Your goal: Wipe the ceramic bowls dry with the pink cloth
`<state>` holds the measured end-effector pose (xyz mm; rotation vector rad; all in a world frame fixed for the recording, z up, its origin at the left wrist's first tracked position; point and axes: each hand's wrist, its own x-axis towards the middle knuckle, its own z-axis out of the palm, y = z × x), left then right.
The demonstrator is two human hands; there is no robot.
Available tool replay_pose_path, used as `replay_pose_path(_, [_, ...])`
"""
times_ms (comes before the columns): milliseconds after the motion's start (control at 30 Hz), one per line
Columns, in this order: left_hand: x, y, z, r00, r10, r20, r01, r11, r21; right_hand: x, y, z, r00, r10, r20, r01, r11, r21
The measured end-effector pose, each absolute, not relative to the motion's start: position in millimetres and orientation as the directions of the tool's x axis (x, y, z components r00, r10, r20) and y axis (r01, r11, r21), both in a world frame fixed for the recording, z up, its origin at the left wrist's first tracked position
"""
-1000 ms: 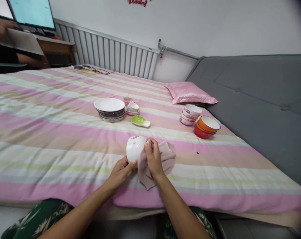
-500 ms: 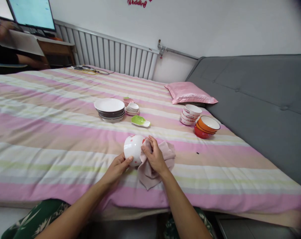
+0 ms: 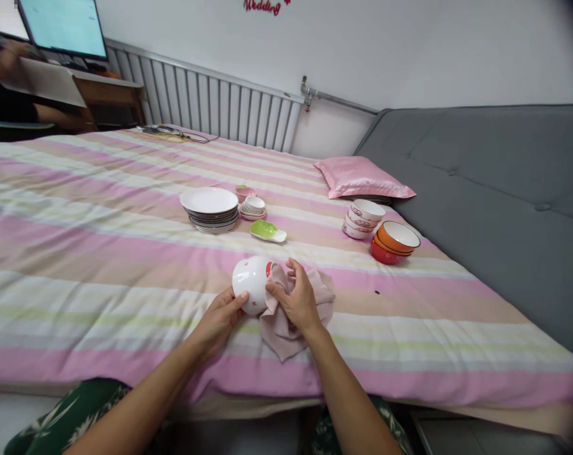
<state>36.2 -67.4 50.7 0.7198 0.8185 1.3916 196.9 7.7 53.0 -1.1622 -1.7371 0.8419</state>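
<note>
My left hand (image 3: 224,314) grips a white bowl (image 3: 249,282) with small red marks, thumb on its outer wall and fingers hidden behind. The bowl is tipped on its side, its base towards me. In my right hand (image 3: 296,296) is a pale pink cloth (image 3: 286,335), pressed against the bowl's right side, where a red patch shows. Part of the cloth drapes down onto the striped bedspread (image 3: 163,265). Just beyond the bowl lies a green and white leaf-shaped dish (image 3: 267,231).
Behind stand a stack of plates (image 3: 210,205) and small white dishes (image 3: 254,206). To the right are stacked white patterned bowls (image 3: 362,218) and orange and red bowls (image 3: 394,241). A pink pillow (image 3: 362,177) rests by the grey headboard (image 3: 480,164). Another person's arm (image 3: 4,60) shows at a desk.
The bowl has turned slightly and shifted a little left with my left hand. My right hand's fingers have loosened and spread somewhat on the cloth.
</note>
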Motion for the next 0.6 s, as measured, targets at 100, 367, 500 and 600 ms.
replay_pose_path(100, [36.2,-67.2,51.5,-0.003,0.997,-0.075,-0.56,0.061,0.826,197.7,8.0,55.3,-0.178,0.947,0.267,0.364,0.316,-0.876])
replay_pose_path(367, [36.0,-65.0,51.5,-0.024,0.996,-0.083,-0.557,0.055,0.829,199.8,11.6,52.0,-0.216,0.961,0.172,0.312,0.235,-0.921])
replay_pose_path(500, [35.5,-65.4,52.8,-0.017,0.997,-0.082,-0.563,0.058,0.825,202.2,15.8,48.8,-0.236,0.965,0.115,0.182,0.161,-0.97])
replay_pose_path(600, [35.2,-65.5,53.8,-0.016,0.997,-0.079,-0.568,0.056,0.821,204.0,19.1,45.8,-0.252,0.964,0.085,0.088,0.11,-0.99])
